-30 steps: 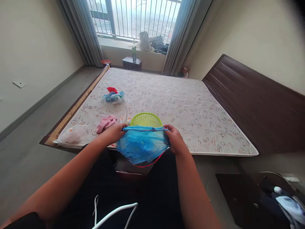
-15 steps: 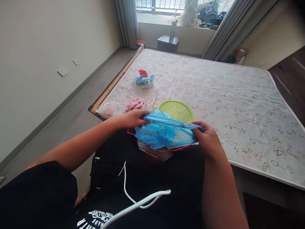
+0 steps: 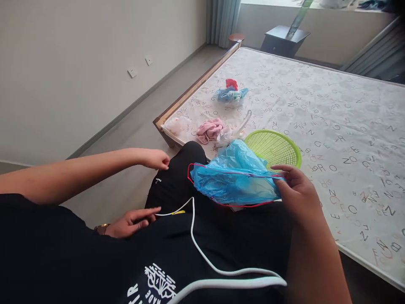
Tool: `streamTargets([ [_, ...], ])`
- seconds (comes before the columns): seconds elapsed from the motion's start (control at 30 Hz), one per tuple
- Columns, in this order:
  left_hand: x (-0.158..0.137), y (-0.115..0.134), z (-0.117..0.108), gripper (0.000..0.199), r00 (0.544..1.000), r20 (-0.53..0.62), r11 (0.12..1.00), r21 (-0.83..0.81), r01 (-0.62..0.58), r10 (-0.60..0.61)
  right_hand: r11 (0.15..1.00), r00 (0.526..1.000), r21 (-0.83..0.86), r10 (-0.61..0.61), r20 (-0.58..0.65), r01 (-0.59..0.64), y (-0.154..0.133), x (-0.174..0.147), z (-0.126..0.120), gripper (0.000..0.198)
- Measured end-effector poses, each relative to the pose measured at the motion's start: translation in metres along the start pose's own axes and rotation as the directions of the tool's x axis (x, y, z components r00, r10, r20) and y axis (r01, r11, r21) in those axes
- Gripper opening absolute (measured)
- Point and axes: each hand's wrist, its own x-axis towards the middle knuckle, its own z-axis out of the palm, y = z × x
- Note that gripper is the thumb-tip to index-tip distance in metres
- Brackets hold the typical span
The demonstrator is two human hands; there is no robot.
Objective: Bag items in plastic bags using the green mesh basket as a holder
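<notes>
A blue plastic bag point(image 3: 232, 183) with red edging lies spread over my lap, something pale showing through it. My right hand point(image 3: 294, 183) pinches its right end between thumb and fingers. My left hand point(image 3: 155, 159) is off the bag, above my left thigh, its fingers curled closed with nothing visible in them. Below it, another person's hand point(image 3: 133, 221) with a band at the wrist comes in at my side, one finger stretched out towards a small yellow strip point(image 3: 179, 212). A green mesh basket point(image 3: 275, 147) stands on the mattress just behind the bag.
On the letter-patterned mattress point(image 3: 335, 122) lie a pink cloth point(image 3: 210, 130), clear plastic bags point(image 3: 179, 125) and a crumpled blue and red bundle point(image 3: 232, 93). A wooden bed rail point(image 3: 202, 80) runs along its left. Beyond stands a dark nightstand point(image 3: 284, 40) with a tall glass vase point(image 3: 300, 19).
My left hand has let go of the blue bag and moved left, closing. The other person's hand has come into clear view. My view has turned left; my right hand still grips the bag.
</notes>
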Motion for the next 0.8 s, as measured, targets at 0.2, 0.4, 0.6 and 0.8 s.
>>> streamTargets([
  [0.2,-0.024,-0.043,0.030,0.020,0.963,0.215,0.985,-0.013,0.170,-0.163,0.999,0.996,-0.046,-0.017,0.083,0.021,0.009,-0.002,0.012,0.034],
  [0.4,-0.002,0.024,0.010,0.017,0.967,-0.142,0.978,0.047,-0.205,0.210,0.998,0.998,0.070,0.005,0.055,-0.009,0.007,-0.004,0.009,0.026],
  [0.6,0.017,0.153,0.020,0.072,0.763,-0.227,0.768,-0.087,-0.634,0.605,0.967,0.976,0.255,0.037,-0.215,0.019,-0.012,0.016,0.002,0.021],
  [0.8,0.063,0.231,0.036,0.066,0.791,-0.117,0.799,0.106,-0.592,0.601,0.908,0.931,0.387,-0.005,-0.365,0.157,-0.045,0.035,-0.030,0.018],
])
